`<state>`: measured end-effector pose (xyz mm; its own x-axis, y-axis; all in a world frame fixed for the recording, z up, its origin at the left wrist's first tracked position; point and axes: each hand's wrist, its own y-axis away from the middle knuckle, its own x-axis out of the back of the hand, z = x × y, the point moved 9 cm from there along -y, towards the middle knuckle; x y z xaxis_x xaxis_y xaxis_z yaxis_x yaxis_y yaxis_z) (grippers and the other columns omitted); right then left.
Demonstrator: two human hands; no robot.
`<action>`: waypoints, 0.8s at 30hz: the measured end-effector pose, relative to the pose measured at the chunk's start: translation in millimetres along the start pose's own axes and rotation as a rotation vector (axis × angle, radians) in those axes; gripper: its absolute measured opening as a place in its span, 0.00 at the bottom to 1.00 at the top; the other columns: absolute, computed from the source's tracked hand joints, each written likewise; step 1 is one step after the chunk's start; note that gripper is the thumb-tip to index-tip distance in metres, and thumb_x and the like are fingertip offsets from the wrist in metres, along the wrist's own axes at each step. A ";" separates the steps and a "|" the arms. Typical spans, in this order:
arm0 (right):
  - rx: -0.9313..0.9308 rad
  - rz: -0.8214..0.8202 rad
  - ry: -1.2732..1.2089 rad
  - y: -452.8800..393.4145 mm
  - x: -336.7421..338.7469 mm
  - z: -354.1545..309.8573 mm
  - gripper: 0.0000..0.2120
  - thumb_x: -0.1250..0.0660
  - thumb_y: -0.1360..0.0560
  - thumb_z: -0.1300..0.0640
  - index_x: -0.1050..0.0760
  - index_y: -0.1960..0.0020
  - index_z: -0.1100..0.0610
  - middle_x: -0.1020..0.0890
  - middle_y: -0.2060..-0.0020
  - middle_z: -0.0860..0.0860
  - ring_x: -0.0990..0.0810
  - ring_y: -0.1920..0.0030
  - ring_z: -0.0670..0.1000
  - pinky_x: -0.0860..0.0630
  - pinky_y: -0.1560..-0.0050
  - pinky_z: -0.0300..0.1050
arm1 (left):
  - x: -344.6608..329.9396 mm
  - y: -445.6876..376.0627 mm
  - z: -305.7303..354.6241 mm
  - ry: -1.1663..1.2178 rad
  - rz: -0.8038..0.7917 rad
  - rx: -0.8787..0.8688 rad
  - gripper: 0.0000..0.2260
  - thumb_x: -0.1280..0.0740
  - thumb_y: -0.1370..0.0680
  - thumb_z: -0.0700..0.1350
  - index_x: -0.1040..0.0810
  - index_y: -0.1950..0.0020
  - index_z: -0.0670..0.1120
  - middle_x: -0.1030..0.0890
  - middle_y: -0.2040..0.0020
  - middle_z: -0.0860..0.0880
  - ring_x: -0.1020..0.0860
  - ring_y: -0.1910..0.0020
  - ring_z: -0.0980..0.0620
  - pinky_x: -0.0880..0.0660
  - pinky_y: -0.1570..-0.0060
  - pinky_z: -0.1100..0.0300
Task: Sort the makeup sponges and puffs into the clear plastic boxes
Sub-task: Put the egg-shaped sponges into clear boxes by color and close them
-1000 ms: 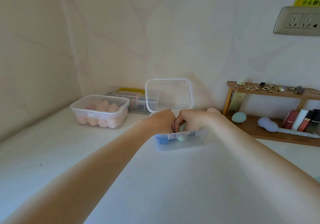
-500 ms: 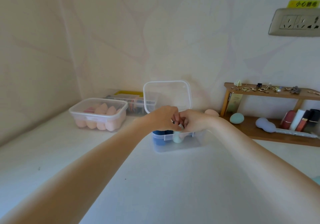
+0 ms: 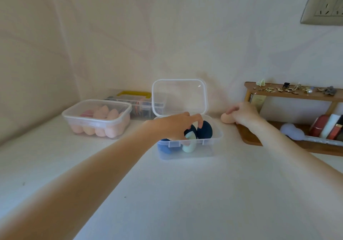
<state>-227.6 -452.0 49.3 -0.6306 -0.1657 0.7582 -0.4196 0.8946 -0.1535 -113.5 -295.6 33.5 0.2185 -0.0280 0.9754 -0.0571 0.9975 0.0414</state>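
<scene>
While the left hand (image 3: 174, 126) reaches into the open clear box (image 3: 187, 151), its curled fingers rest on dark blue sponges (image 3: 204, 130) just beneath them, a pale green sponge (image 3: 188, 145) below; the right hand (image 3: 243, 114), off to that box's right, grips a peach sponge (image 3: 226, 118) beside a wooden shelf (image 3: 278, 143).

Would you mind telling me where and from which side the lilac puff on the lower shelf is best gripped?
Probably at the narrow waist of the lilac puff, pinched from above and the front. It lies on its side on the wooden shelf, two-lobed like a peanut, so the waist gives fingers purchase. The upper board and bottles to its right block other approaches.
</scene>
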 end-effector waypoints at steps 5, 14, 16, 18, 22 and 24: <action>0.152 -0.116 0.466 -18.7 -44.0 6.0 0.17 0.44 0.25 0.65 0.34 0.71 0.54 0.27 0.62 0.54 0.30 0.56 0.56 0.34 0.61 0.43 | -0.3 -1.0 3.0 0.038 -0.001 -0.047 0.22 0.30 0.27 0.43 0.34 0.36 0.53 0.31 0.49 0.50 0.29 0.59 0.54 0.26 0.48 0.57; 0.173 0.014 -0.334 2.8 6.6 -38.1 0.05 0.38 0.24 0.58 0.34 0.53 0.55 0.27 0.60 0.52 0.27 0.58 0.54 0.32 0.61 0.45 | -3.8 -2.9 -1.1 0.024 -0.001 -0.043 0.14 0.32 0.26 0.43 0.27 0.42 0.53 0.33 0.48 0.51 0.28 0.54 0.50 0.33 0.59 0.69; 0.191 -0.362 -0.632 25.6 1.8 -67.9 0.03 0.37 0.23 0.60 0.31 0.55 0.54 0.26 0.60 0.54 0.29 0.64 0.50 0.31 0.64 0.40 | -4.2 -2.7 -3.2 0.022 0.002 -0.019 0.13 0.32 0.26 0.44 0.26 0.42 0.52 0.31 0.46 0.51 0.26 0.51 0.49 0.32 0.52 0.64; 0.233 -0.694 -0.500 51.0 -12.5 -87.2 0.04 0.36 0.24 0.63 0.26 0.55 0.55 0.24 0.58 0.54 0.29 0.63 0.49 0.28 0.62 0.40 | -4.1 -3.3 -4.8 0.003 0.004 0.005 0.13 0.32 0.27 0.44 0.25 0.43 0.52 0.30 0.47 0.51 0.25 0.48 0.47 0.30 0.49 0.61; 0.296 -0.857 0.272 73.4 -45.9 -85.2 0.11 0.32 0.27 0.63 0.23 0.47 0.52 0.23 0.51 0.52 0.26 0.56 0.50 0.25 0.63 0.35 | -0.6 -0.7 -6.2 -0.011 0.040 0.054 0.13 0.32 0.27 0.45 0.25 0.42 0.49 0.32 0.49 0.52 0.27 0.52 0.49 0.30 0.50 0.59; 0.319 -0.783 0.501 70.1 -53.7 -85.9 0.14 0.30 0.29 0.62 0.26 0.46 0.52 0.23 0.58 0.51 0.26 0.64 0.48 0.28 0.68 0.35 | -0.1 -0.2 -7.1 -0.024 0.048 0.072 0.13 0.32 0.26 0.46 0.25 0.42 0.47 0.33 0.50 0.52 0.28 0.53 0.50 0.29 0.50 0.59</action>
<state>-167.1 -344.8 52.3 0.2200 -0.4029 0.8884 -0.8042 0.4407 0.3990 -106.6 -295.4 31.9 0.1908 0.0177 0.9815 -0.1369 0.9905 0.0087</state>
